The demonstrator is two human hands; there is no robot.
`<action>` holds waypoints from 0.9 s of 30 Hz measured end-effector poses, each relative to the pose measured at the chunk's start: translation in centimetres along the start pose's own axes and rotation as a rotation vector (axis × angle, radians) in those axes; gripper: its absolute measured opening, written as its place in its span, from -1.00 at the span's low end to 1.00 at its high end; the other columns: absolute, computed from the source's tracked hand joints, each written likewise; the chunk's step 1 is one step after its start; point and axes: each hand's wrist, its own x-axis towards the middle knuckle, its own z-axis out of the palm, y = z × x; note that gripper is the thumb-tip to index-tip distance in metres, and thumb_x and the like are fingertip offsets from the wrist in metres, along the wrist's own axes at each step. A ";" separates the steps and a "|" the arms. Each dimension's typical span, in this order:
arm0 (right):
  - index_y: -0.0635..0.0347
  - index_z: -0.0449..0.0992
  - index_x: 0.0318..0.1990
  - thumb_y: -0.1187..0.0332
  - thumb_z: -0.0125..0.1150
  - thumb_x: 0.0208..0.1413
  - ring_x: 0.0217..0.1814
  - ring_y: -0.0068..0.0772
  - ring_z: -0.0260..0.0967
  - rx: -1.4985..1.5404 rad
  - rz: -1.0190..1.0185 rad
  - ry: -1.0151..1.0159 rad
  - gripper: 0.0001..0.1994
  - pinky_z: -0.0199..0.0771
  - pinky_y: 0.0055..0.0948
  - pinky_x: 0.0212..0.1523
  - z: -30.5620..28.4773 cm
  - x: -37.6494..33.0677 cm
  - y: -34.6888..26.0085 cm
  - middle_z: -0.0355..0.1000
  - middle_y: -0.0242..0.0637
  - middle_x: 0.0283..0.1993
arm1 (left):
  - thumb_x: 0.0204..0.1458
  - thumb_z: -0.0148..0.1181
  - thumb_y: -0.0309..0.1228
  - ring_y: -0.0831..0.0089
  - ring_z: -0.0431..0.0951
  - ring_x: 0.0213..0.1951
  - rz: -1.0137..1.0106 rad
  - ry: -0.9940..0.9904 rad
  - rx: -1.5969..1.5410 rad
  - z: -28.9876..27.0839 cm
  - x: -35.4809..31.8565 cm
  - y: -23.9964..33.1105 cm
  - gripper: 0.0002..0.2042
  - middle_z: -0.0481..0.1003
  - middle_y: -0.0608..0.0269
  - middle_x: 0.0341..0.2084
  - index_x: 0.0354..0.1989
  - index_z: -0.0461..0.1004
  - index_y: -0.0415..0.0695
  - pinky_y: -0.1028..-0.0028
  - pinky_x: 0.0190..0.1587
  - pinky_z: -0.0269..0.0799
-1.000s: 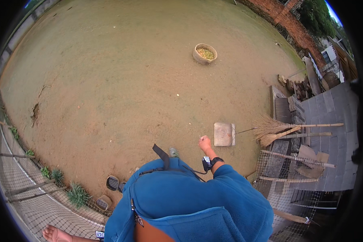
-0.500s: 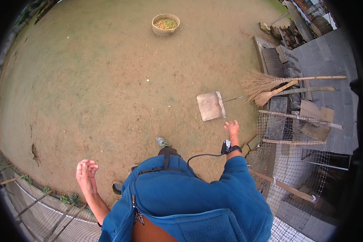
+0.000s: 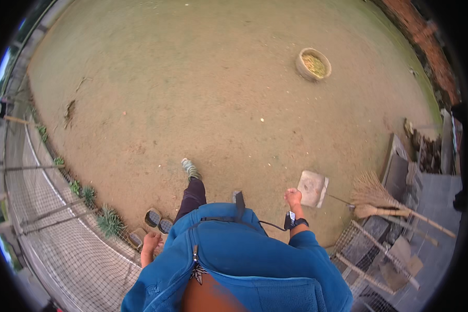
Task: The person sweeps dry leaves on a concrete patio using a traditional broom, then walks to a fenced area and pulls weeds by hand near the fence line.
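My left hand [image 3: 151, 242] hangs low beside my left hip, fingers loosely curled with a small gap, and no object shows in it. It is nearest to several small round pots [image 3: 152, 217] with dark tops. Away from my right side, my right hand [image 3: 293, 197] has its fingers folded in, and nothing shows in it. Just past that hand, a pale flat dustpan-like piece [image 3: 313, 187] lies on the dirt, with a thin handle pointing right. Apparently the two do not touch. A dark band with a cable circles my right wrist.
A round basket [image 3: 313, 64] of yellow-green bits stands far right. Twig brooms [image 3: 372, 191] lean at the right beside a netted wooden frame [image 3: 372, 255] and stacked boards. Netting [image 3: 73, 208] and spiky plants [image 3: 109, 222] line the left. My left shoe [image 3: 190, 169] is forward.
My view has turned left, so the basket, brooms and dustpan-like piece sit farther right. My left hand has dropped closer to my hip, and my right fingers have folded. One foot has stepped forward.
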 end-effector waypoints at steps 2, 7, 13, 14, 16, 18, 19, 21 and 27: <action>0.20 0.41 -0.49 0.44 0.16 -0.01 -0.73 -0.60 0.29 -0.035 -0.027 -0.175 -0.91 0.29 -0.59 -0.75 4.2 2.1 -6.6 0.40 -0.36 -0.63 | 0.04 0.10 -0.25 0.38 0.57 -0.50 0.005 0.061 0.121 -0.1 0.4 -1.9 -0.73 0.54 0.16 -0.52 -0.39 0.50 -0.27 0.41 -0.52 0.45; 0.22 0.37 -0.58 0.37 0.15 -0.02 -0.81 -0.50 0.18 -0.473 -0.192 -0.329 -0.82 0.18 -0.47 -0.79 13.4 7.4 -22.8 0.29 -0.34 -0.74 | 0.02 0.07 -0.16 0.33 0.55 -0.53 -0.086 0.101 0.195 -2.2 5.4 -1.9 -0.66 0.55 0.12 -0.50 -0.47 0.53 -0.25 0.36 -0.48 0.48; 0.18 0.48 -0.58 0.27 0.01 0.03 -0.74 -0.47 0.26 -0.693 -0.294 -0.591 -0.75 0.24 -0.46 -0.70 27.3 8.3 -44.8 0.34 -0.32 -0.72 | 0.01 0.06 -0.23 0.33 0.53 -0.60 -0.216 0.075 -0.365 -7.5 14.7 2.4 -0.70 0.54 0.11 -0.59 -0.48 0.51 -0.26 0.40 -0.53 0.46; 0.19 0.50 -0.56 0.27 0.01 0.03 -0.74 -0.47 0.28 -0.696 -0.301 -0.555 -0.75 0.25 -0.46 -0.70 29.7 7.7 -47.9 0.35 -0.32 -0.72 | 0.02 0.06 -0.26 0.36 0.53 -0.61 -0.179 0.121 -0.431 -8.6 16.5 3.5 -0.72 0.53 0.13 -0.59 -0.47 0.50 -0.27 0.41 -0.55 0.44; 0.22 0.53 -0.52 0.27 0.00 0.03 -0.73 -0.46 0.30 -0.671 -0.340 -0.554 -0.74 0.26 -0.47 -0.70 34.8 7.0 -53.6 0.37 -0.30 -0.72 | 0.02 0.05 -0.31 0.41 0.53 -0.63 -0.118 0.246 -0.581 -10.9 20.2 6.1 -0.76 0.53 0.17 -0.60 -0.46 0.47 -0.27 0.44 -0.58 0.42; 0.23 0.54 -0.50 0.28 -0.02 0.04 -0.72 -0.46 0.32 -0.765 -0.404 -0.591 -0.73 0.28 -0.47 -0.70 39.7 6.9 -58.4 0.39 -0.28 -0.71 | 0.03 0.05 -0.33 0.43 0.55 -0.61 -0.071 0.286 -0.698 -13.1 23.6 8.9 -0.79 0.52 0.17 -0.58 -0.42 0.45 -0.26 0.46 -0.59 0.41; 0.24 0.55 -0.49 0.28 -0.03 0.05 -0.71 -0.46 0.33 -0.808 -0.432 -0.612 -0.73 0.29 -0.48 -0.69 42.1 7.0 -60.5 0.39 -0.27 -0.71 | 0.04 0.05 -0.34 0.43 0.55 -0.59 -0.058 0.297 -0.801 -14.1 25.1 10.2 -0.80 0.52 0.18 -0.57 -0.41 0.44 -0.26 0.47 -0.59 0.40; 0.26 0.55 -0.39 0.33 -0.05 0.06 -0.71 -0.45 0.34 -0.919 -0.477 -0.673 -0.75 0.30 -0.48 -0.69 47.3 8.2 -64.7 0.42 -0.23 -0.67 | 0.05 0.03 -0.35 0.39 0.57 -0.57 -0.086 0.301 -0.830 -16.2 27.9 12.6 -0.82 0.51 0.17 -0.55 -0.37 0.42 -0.24 0.47 -0.60 0.39; 0.27 0.43 -0.07 0.47 -0.13 0.07 -0.70 -0.42 0.36 -0.896 -0.310 -0.770 -0.70 0.35 -0.46 -0.71 64.2 12.8 -78.6 0.47 -0.13 -0.54 | 0.03 0.01 -0.32 0.36 0.53 -0.61 -0.240 0.344 -0.519 -22.8 34.1 19.3 -0.78 0.52 0.15 -0.56 -0.42 0.46 -0.24 0.39 -0.56 0.42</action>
